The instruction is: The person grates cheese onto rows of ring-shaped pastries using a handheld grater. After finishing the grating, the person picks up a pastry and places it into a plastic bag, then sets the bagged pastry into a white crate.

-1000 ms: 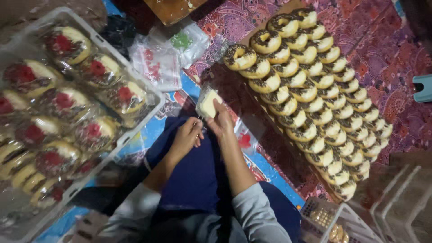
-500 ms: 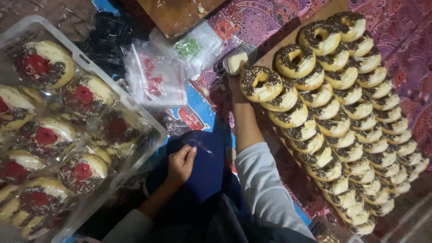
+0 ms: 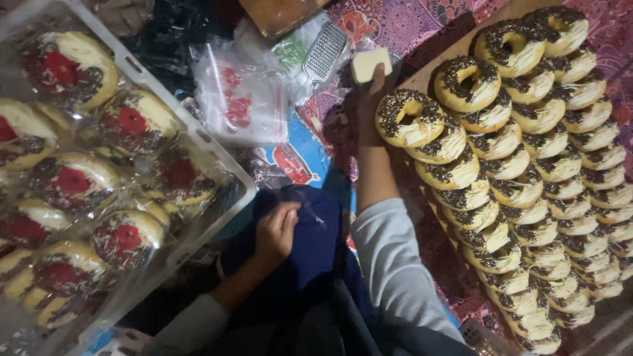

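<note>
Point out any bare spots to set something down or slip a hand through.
Free: patterned cloth beyond the cheese block, and the strip between right forearm and plastic bags. Crowded: doughnut board packed in rows, tray full of wrapped doughnuts. Left hand rests on the lap.

Head view, steeply down, close

The person wears a light grey long-sleeved top. The right sleeve [image 3: 395,264] is pushed up toward the elbow, its cloth soft and creased; the left sleeve [image 3: 188,326] ends near the wrist. Both hands, the left hand [image 3: 277,231] and the right hand [image 3: 370,99], are bare: no gloves, rings or watch show. A dark blue cloth [image 3: 310,257] covers the lap.
</note>
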